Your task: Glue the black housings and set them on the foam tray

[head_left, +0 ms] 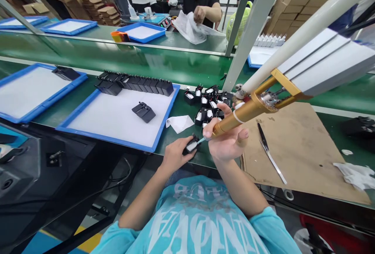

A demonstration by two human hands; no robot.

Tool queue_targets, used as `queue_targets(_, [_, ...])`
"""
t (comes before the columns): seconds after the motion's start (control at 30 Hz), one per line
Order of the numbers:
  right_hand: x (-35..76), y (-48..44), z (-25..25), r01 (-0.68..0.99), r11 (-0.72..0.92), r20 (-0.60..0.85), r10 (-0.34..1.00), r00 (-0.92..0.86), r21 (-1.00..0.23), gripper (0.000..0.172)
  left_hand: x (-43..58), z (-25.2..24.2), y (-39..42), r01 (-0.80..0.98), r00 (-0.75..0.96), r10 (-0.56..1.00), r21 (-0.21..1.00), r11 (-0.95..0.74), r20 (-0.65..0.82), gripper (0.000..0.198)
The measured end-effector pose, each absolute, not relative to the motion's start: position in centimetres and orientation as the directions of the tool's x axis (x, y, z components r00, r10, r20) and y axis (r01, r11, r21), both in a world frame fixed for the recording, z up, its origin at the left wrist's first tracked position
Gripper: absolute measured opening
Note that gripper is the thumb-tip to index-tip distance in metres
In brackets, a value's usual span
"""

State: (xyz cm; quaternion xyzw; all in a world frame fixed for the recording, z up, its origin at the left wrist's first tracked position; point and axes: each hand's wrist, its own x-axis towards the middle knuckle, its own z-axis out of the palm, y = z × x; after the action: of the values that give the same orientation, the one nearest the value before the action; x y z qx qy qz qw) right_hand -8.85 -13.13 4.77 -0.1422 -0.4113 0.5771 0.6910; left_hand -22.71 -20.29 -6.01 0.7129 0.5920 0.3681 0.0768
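My left hand (pixel 175 153) is closed round a small black part (pixel 191 145) with a white inner piece, held at the table's near edge. My right hand (pixel 227 139) grips the golden nozzle of a glue gun (pixel 252 109), whose thin tip touches the white piece in the black part. The gun's white tube runs up to the upper right. Just beyond my hands lies a heap of several similar small black parts (pixel 208 103). A folded white cloth (pixel 179 123) lies beside them.
A blue tray (pixel 88 127) on the left holds a row of black cases (pixel 137 83) and one separate case (pixel 143 112). A brown cardboard sheet (pixel 295 148) with metal tweezers (pixel 271 154) lies at right. Across the green belt, a person in black handles a plastic bag (pixel 190 29).
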Motion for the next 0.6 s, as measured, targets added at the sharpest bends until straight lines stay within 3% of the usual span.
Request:
queue_targets(0.1, [-8.0,-12.7,4.5,-0.689,0.314,0.409,0.912,0.028,-0.653,0.042,-23.7,-5.2,-20.1,0.736,0.06,0.933,0.616,-0.281,0.355,0.05])
queue_targets(0.2, [-7.3,-12.5,4.1,-0.706,0.317,0.406,0.913,0.046,-0.634,0.039,-23.6,-4.1,-19.4,0.616,0.053,0.959,0.747,-0.252,0.279,0.044])
queue_targets(0.27, [-7.0,-12.5,3.9,-0.702,0.322,0.404,0.913,0.053,-0.636,0.038,-23.0,-3.6,-19.0,0.597,0.041,0.97,0.772,-0.217,0.241,0.041])
queue_targets(0.47, [-6.5,-12.5,3.9,-0.69,0.327,0.403,0.913,0.055,-0.646,0.035,-21.9,-3.6,-19.1,0.708,0.084,0.906,0.615,-0.347,0.415,0.026])
queue_targets(0.6, [-6.2,-12.5,4.0,-0.645,0.33,0.394,0.918,0.048,-0.689,0.039,-21.7,-4.1,-19.1,0.76,0.062,0.889,0.556,-0.336,0.453,0.022])
